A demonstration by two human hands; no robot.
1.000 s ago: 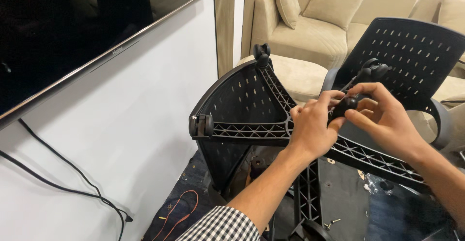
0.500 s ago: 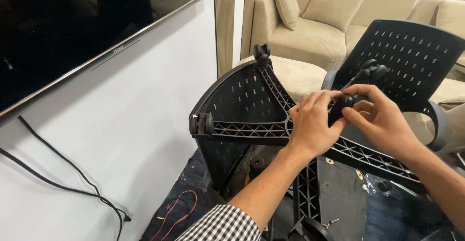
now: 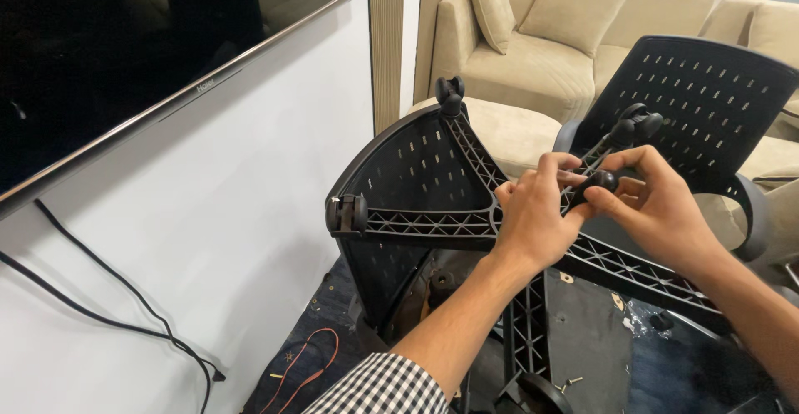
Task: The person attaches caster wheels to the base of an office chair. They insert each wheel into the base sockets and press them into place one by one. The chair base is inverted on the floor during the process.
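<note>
centre right of the frame: the left hand [image 3: 533,218] gripped the upturned chair base [image 3: 433,223] at its hub to steady it. the right hand [image 3: 657,210] pinched a black caster [image 3: 601,183] at a spoke end.

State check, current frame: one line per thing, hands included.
Black plastic five-arm chair base: upturned, arms in the air.
Small black caster wheel: off the base, pinched between both hands.
Left hand: fingers closed on the caster, resting against the base hub.
Right hand: thumb and fingers gripping the caster.
Fitted black casters: seated on arm tips.
Wall-mounted screen: dark.
</note>
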